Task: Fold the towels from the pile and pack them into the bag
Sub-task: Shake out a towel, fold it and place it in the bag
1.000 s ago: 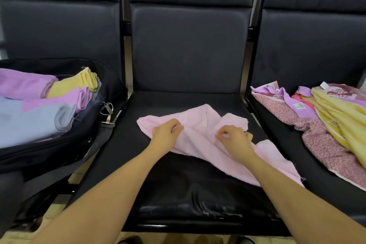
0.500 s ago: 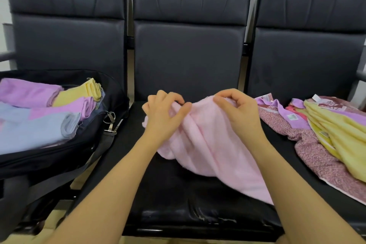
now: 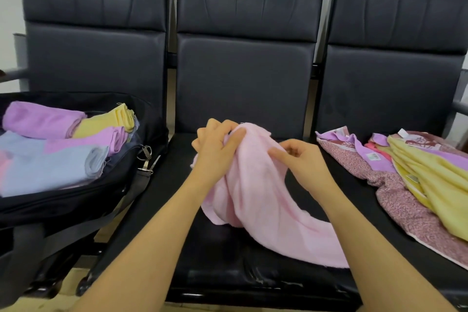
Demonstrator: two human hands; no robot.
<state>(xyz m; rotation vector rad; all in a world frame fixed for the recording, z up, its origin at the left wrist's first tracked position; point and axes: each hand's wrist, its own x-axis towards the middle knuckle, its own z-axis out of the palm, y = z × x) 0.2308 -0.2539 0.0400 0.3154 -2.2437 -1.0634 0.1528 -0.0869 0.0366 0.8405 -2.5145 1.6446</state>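
Towels (image 3: 58, 149), folded, are lying packed in the black bag (image 3: 83, 200) that is sitting open on the left seat (image 3: 96, 76): a purple one at the back, a yellow one beside it, and blue and purple ones in front. The bag's strap, with its metal clip (image 3: 144, 159), is hanging over the seat edge.

On the middle seat (image 3: 222, 248) we are holding up a pink towel (image 3: 258, 197). Our left hand (image 3: 215, 149) is gripping its top edge, the fingers (image 3: 234, 138) clamped on the bunched cloth. Our right hand (image 3: 301, 159) is just beside it, its fingers curled together and pinching the towel's edge. The rest of the pink towel is draping down onto the seat and trailing toward our right forearm.

On the right seat (image 3: 390, 88) the pile (image 3: 415, 185) is lying unfolded: a patterned pink cloth underneath, purple ones and a yellow one across it, some with labels showing.
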